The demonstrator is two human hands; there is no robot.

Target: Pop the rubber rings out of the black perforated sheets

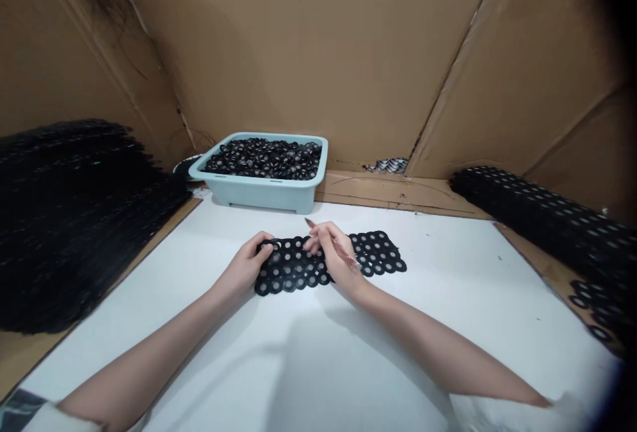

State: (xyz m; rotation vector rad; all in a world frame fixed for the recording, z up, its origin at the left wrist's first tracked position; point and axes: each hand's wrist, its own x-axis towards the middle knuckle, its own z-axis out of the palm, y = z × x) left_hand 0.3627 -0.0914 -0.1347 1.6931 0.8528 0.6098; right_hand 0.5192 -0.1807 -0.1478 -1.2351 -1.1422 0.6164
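A black strip of joined rings (293, 269) with pale round centres lies on the white table in front of me. My left hand (250, 261) grips its left end, thumb on top and fingers at the far edge. Over the strip's middle rests my right hand (341, 256), closed around a slim reddish pointed tool (343, 251) whose dark tip sticks up to the left. Whether that tool is a pen or a small blade I cannot tell. My right hand hides part of the strip, and its fingertips are near the far edge.
Behind the strip stands a light blue basin (259, 196) full of loose black discs. A large black stack (74, 219) fills the left side. More black ringed strips (547, 219) are piled at right. Cardboard walls (298, 54) enclose the white table (223, 365).
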